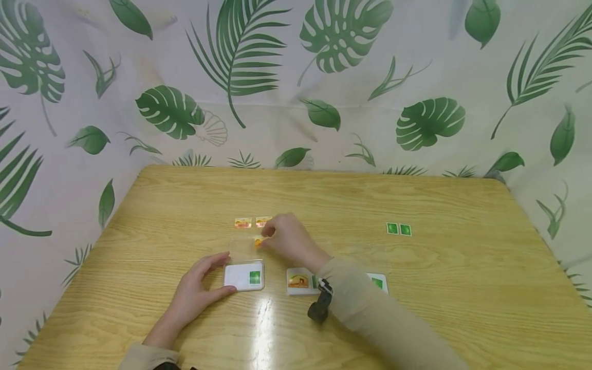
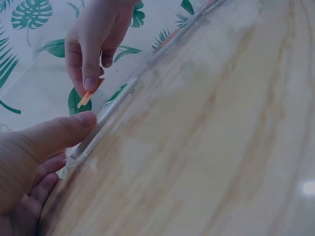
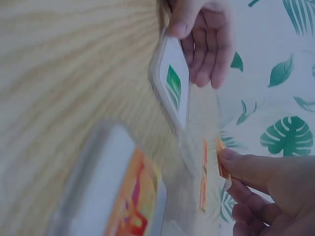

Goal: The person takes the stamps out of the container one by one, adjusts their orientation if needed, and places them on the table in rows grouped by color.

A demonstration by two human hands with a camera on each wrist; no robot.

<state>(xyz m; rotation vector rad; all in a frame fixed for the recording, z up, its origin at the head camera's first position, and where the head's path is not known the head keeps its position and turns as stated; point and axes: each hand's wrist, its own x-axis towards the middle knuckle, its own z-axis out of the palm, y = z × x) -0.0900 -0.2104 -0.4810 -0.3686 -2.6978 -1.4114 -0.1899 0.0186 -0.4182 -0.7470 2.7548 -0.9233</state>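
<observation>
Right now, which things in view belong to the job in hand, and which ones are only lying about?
In the job:
orange piece, pinched by the right hand
left white case, held by the left hand
probably the two loose orange pieces

Apparently lying about for now:
two green pieces
middle white case
right white case, partly behind the right sleeve

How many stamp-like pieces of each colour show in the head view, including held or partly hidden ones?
Green pieces: 5 (2 on the table, 3 on white cases)
Orange pieces: 4 (2 on the table, 1 on a case, 1 in the right hand)
Total: 9
</observation>
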